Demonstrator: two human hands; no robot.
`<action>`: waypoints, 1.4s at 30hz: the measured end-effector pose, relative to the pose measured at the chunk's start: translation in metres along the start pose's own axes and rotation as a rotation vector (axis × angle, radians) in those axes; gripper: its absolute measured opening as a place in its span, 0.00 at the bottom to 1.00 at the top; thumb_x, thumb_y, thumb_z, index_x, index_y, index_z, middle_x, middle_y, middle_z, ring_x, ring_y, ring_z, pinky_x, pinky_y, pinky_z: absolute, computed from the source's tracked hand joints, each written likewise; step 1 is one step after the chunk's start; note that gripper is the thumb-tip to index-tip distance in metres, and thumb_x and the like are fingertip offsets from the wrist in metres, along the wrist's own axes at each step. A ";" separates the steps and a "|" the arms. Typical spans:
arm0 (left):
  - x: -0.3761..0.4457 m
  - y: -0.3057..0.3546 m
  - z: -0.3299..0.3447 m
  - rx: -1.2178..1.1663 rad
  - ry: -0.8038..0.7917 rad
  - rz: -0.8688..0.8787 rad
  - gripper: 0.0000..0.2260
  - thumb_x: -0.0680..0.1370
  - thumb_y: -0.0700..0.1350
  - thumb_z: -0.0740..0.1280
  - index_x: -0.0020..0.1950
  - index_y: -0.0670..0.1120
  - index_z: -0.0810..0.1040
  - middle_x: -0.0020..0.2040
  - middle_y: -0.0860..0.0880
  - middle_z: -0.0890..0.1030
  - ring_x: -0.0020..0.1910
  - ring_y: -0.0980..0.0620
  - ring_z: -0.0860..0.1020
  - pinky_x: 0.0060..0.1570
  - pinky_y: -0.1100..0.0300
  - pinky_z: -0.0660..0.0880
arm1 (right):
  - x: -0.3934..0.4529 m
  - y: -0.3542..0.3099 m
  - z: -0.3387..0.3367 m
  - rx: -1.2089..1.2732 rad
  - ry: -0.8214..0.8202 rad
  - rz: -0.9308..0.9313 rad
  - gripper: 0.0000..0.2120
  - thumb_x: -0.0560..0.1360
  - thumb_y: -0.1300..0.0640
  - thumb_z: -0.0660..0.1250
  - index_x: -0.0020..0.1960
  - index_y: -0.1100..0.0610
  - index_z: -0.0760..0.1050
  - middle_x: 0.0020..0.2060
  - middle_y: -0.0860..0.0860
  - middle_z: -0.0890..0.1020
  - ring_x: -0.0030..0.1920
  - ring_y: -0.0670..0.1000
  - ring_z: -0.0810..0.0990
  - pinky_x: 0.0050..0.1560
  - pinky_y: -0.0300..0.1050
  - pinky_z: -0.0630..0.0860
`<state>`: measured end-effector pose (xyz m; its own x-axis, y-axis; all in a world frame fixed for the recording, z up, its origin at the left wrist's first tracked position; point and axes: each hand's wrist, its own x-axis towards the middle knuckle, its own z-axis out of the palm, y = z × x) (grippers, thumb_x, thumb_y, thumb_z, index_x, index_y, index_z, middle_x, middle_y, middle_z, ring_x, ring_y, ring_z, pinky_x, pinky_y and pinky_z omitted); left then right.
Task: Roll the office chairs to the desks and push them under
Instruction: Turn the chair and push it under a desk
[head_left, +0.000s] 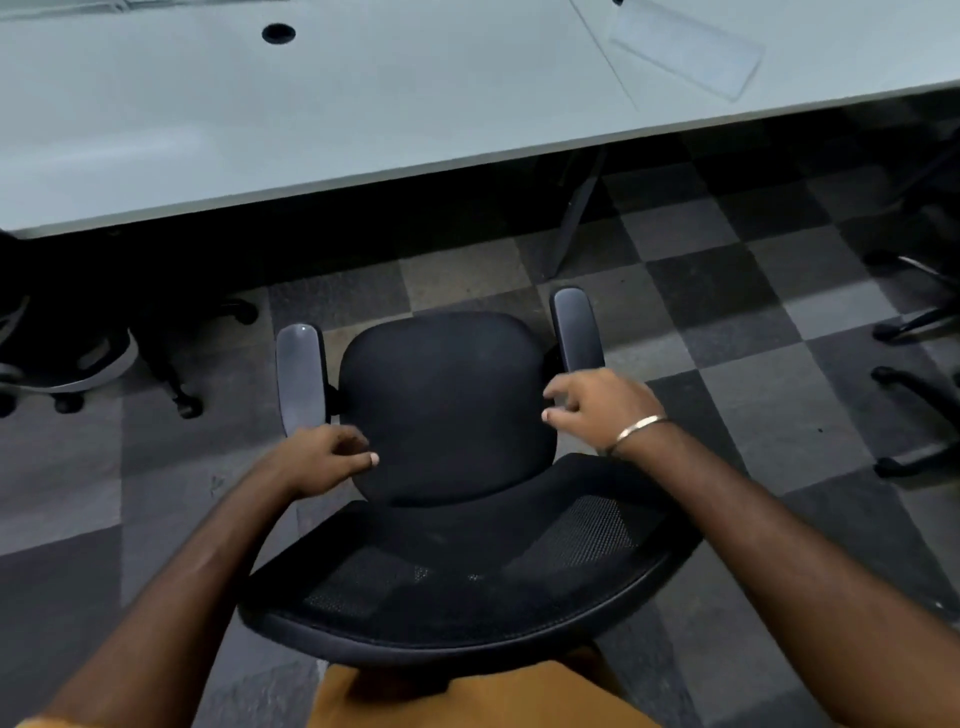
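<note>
A black office chair with a mesh backrest and two grey armrests stands right in front of me, facing the white desk. Its seat front lies short of the desk's near edge. My left hand hovers by the rear end of the left armrest, fingers loosely curled, holding nothing. By the rear of the right armrest, over the seat's right edge, hangs my right hand, with a metal bangle on its wrist and loosely curled, empty fingers.
Another chair sits partly under the desk at the left. Chair bases with castors stand at the right edge. A grey desk leg comes down just ahead of the right armrest. The floor is checkered carpet tiles.
</note>
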<state>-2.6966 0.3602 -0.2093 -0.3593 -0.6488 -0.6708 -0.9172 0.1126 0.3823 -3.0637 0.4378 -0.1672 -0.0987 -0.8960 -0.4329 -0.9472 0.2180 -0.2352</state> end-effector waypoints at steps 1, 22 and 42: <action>0.006 0.002 -0.001 -0.017 0.018 -0.018 0.14 0.81 0.59 0.69 0.60 0.53 0.81 0.53 0.55 0.83 0.56 0.53 0.81 0.54 0.57 0.74 | 0.017 0.011 0.003 -0.035 -0.017 0.010 0.19 0.77 0.40 0.67 0.66 0.41 0.77 0.52 0.45 0.83 0.56 0.54 0.82 0.50 0.50 0.77; 0.081 0.046 0.086 -0.205 0.194 -0.198 0.11 0.80 0.58 0.71 0.61 0.60 0.81 0.50 0.61 0.83 0.50 0.59 0.82 0.52 0.54 0.80 | 0.237 0.134 0.109 0.266 -0.035 0.411 0.61 0.72 0.49 0.79 0.83 0.59 0.34 0.75 0.65 0.60 0.71 0.67 0.68 0.68 0.60 0.71; 0.094 -0.027 0.080 -0.374 0.456 -0.626 0.30 0.75 0.54 0.77 0.73 0.44 0.73 0.70 0.41 0.77 0.69 0.38 0.75 0.67 0.45 0.72 | 0.196 0.093 0.085 0.304 -0.180 0.333 0.54 0.77 0.47 0.74 0.84 0.54 0.37 0.81 0.66 0.39 0.83 0.65 0.44 0.80 0.62 0.52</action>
<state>-2.7192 0.3569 -0.3337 0.3718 -0.7568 -0.5376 -0.7776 -0.5702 0.2650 -3.1448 0.3156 -0.3478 -0.3013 -0.6830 -0.6654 -0.7382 0.6088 -0.2906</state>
